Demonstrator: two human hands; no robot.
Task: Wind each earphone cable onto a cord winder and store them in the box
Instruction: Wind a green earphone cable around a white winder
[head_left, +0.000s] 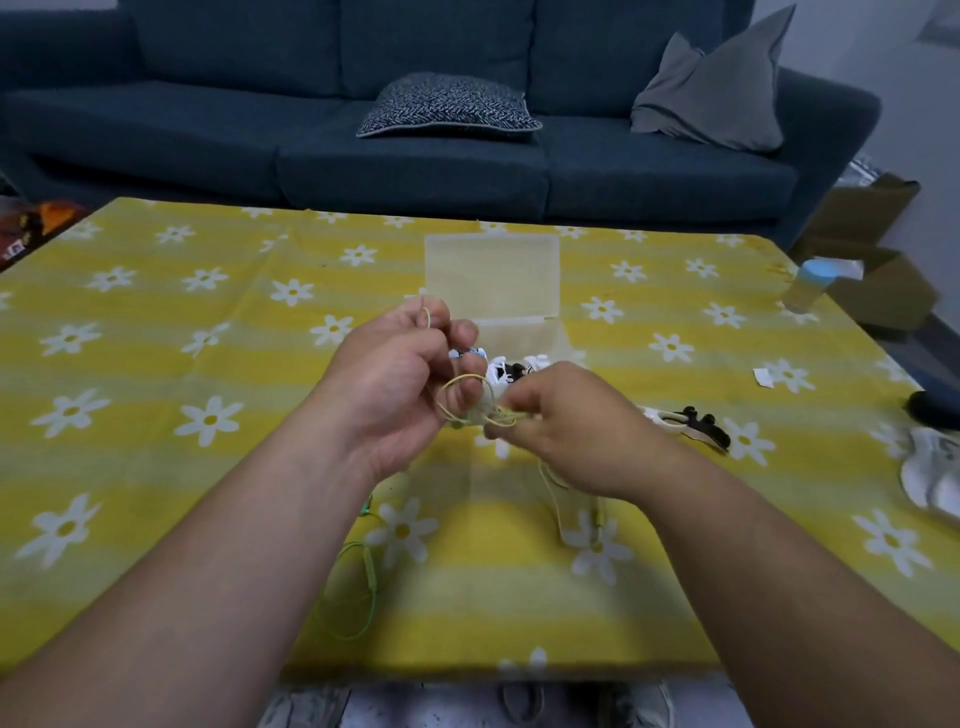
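Above the counter (156, 415), midway through the job as I judge it, the left hand (395, 374) pinches a loop of the green cable (457, 384) in a closed grip. The right hand (571, 436) has its grip tight on the pale winder (485, 413), which carries only a few turns. Much of that cable trails loose on the cloth below. Some wound sets (511, 370) seem to sit in the open box (491, 270). Another wound set (685, 423) lies on the counter to the right, not yet stored.
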